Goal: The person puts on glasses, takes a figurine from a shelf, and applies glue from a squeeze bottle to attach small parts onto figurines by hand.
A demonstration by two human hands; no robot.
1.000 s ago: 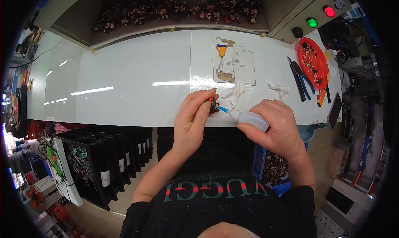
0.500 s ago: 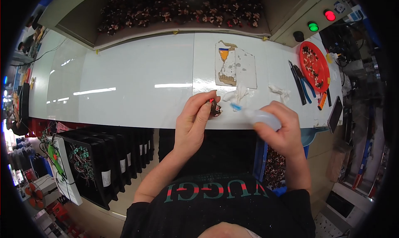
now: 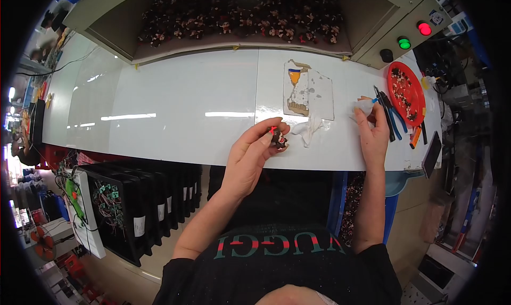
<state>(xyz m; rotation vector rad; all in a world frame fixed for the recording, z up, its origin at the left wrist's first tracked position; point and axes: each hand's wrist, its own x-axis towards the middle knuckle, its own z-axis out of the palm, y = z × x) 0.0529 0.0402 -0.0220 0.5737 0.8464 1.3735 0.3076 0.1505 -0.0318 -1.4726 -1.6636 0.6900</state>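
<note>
My left hand (image 3: 247,158) pinches a small dark figurine (image 3: 279,140) with a red bow and a pale face, just above the table's front edge. Out to the right, my right hand (image 3: 373,132) is closed around a whitish squeeze bottle with a blue tip (image 3: 375,100). Its fingers and some white tissue around it hide most of the bottle. Between the hands lies a crumpled white tissue (image 3: 307,132). Behind that tissue is a flat, worn board (image 3: 321,96) with torn brown patches.
A red tray (image 3: 392,81) of small parts stands at the right, beside pliers (image 3: 395,113), an orange-handled cutter (image 3: 415,137) and a phone (image 3: 432,155). Many figurines fill the grey machine (image 3: 367,31) at the back. Black racks (image 3: 128,214) stand below left.
My right hand has carried the bottle from near the figurine to the right, farther back on the table. The left hand still holds the figurine, now turned slightly. The view has shifted a little.
</note>
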